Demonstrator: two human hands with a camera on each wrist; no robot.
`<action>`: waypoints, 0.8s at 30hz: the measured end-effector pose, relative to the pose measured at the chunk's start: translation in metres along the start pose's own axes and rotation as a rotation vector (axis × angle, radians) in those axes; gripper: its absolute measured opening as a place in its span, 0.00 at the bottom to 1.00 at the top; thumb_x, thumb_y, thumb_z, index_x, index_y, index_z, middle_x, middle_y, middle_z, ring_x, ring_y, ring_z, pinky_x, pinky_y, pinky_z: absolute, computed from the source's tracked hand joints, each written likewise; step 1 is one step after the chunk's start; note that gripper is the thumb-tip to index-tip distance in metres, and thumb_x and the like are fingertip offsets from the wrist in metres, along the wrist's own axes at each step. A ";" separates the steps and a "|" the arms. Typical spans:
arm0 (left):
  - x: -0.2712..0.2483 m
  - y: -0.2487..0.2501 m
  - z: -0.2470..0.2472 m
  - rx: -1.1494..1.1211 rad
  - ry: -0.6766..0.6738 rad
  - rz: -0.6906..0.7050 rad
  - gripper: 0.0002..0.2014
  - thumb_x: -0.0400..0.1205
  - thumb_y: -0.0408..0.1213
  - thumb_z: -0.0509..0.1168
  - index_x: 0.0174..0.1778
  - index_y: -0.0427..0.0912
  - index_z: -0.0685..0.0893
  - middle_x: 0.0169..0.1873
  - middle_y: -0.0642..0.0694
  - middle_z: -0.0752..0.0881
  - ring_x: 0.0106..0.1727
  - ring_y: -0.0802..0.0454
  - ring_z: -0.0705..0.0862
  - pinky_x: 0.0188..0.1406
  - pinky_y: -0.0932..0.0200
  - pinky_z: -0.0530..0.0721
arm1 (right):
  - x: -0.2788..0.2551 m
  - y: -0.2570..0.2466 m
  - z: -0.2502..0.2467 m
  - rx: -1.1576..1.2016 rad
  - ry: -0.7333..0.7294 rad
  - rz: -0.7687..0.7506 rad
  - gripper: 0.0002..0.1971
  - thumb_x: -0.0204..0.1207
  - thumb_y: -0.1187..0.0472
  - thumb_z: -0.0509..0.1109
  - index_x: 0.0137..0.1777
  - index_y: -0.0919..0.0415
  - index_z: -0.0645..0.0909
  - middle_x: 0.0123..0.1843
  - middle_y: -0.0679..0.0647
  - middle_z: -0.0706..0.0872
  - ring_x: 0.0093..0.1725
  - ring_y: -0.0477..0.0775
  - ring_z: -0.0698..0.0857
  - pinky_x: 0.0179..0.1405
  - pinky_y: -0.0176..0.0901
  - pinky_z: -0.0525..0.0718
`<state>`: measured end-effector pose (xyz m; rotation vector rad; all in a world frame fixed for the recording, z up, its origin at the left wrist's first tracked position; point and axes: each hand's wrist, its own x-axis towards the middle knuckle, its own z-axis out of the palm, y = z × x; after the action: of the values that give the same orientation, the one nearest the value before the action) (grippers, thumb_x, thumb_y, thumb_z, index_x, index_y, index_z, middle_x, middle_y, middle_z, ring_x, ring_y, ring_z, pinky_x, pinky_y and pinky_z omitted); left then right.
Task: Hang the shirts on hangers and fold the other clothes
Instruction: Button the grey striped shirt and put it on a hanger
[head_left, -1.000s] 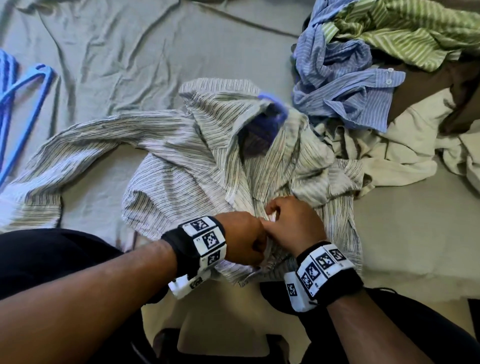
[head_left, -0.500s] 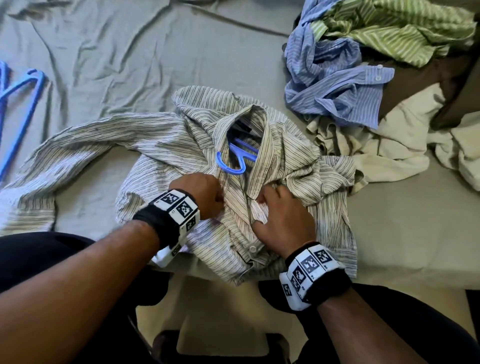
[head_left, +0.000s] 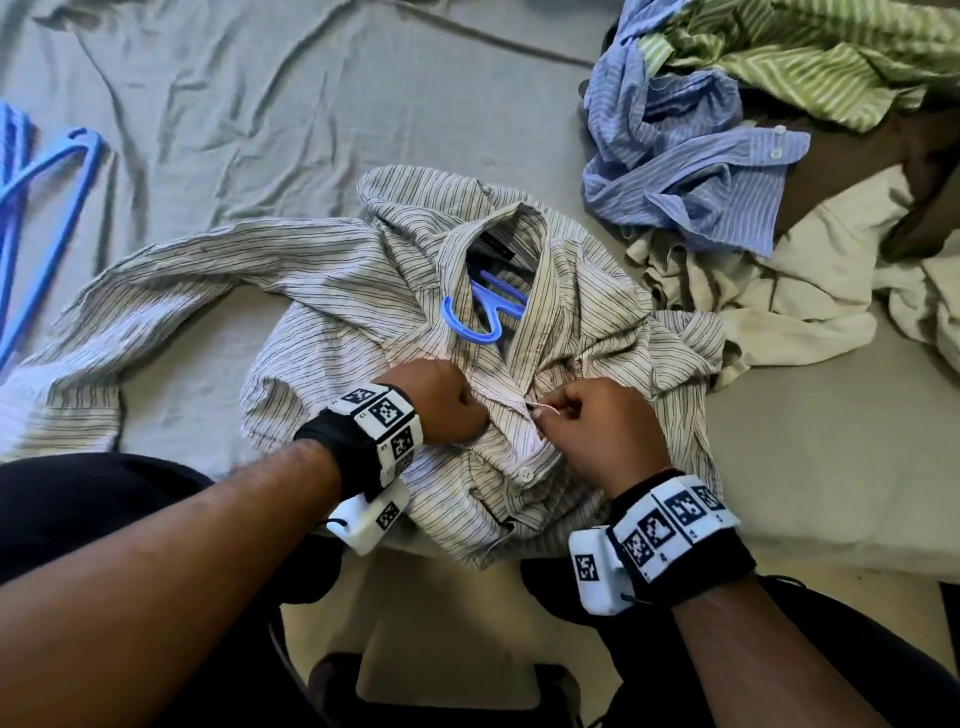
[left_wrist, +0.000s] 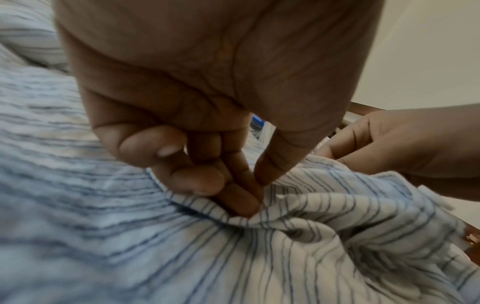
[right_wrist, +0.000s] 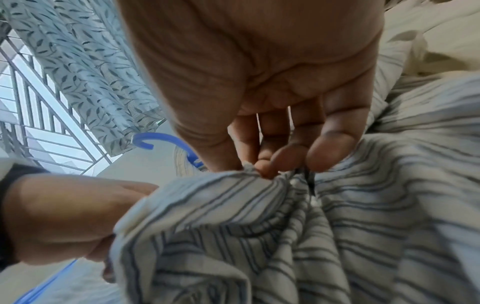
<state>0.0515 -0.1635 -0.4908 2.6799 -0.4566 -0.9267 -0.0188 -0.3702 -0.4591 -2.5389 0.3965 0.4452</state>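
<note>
A white shirt with thin dark stripes lies spread on the grey sheet, collar away from me. A blue hanger sits inside it, its hook poking out of the open collar. My left hand pinches the left front edge of the striped shirt between thumb and fingers. My right hand pinches the right front edge of the striped shirt just below the collar. The two hands face each other across the button line, a little apart. One white button shows below them.
Spare blue hangers lie at the far left of the sheet. A heap of clothes fills the upper right: a blue striped shirt, a green striped shirt and cream garments. The bed's near edge runs under my wrists.
The shirt front has been laid down and the hanger hook now shows in the collar. Both hands moved from the lower front up to just below the collar.
</note>
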 end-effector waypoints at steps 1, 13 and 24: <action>0.000 0.001 0.002 -0.010 0.025 0.002 0.21 0.80 0.59 0.64 0.38 0.44 0.89 0.31 0.47 0.89 0.36 0.47 0.89 0.38 0.54 0.90 | 0.001 0.001 -0.001 0.044 -0.015 0.021 0.09 0.80 0.44 0.77 0.48 0.48 0.91 0.38 0.40 0.90 0.38 0.42 0.88 0.40 0.41 0.87; -0.001 0.020 -0.005 -0.612 0.312 0.029 0.08 0.81 0.47 0.67 0.40 0.49 0.86 0.32 0.52 0.89 0.36 0.51 0.88 0.39 0.56 0.88 | 0.001 -0.018 -0.006 1.144 -0.098 0.249 0.15 0.82 0.53 0.78 0.55 0.67 0.87 0.47 0.63 0.95 0.42 0.60 0.91 0.52 0.66 0.90; 0.006 0.020 -0.011 -0.981 0.375 -0.024 0.13 0.82 0.45 0.63 0.62 0.58 0.82 0.38 0.59 0.86 0.36 0.51 0.84 0.47 0.41 0.88 | -0.001 -0.017 0.001 1.146 -0.226 0.179 0.11 0.75 0.67 0.83 0.55 0.64 0.86 0.36 0.53 0.88 0.36 0.54 0.88 0.41 0.51 0.93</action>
<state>0.0594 -0.1826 -0.4786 1.8654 0.1125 -0.4372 -0.0135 -0.3551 -0.4522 -1.3383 0.5771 0.3962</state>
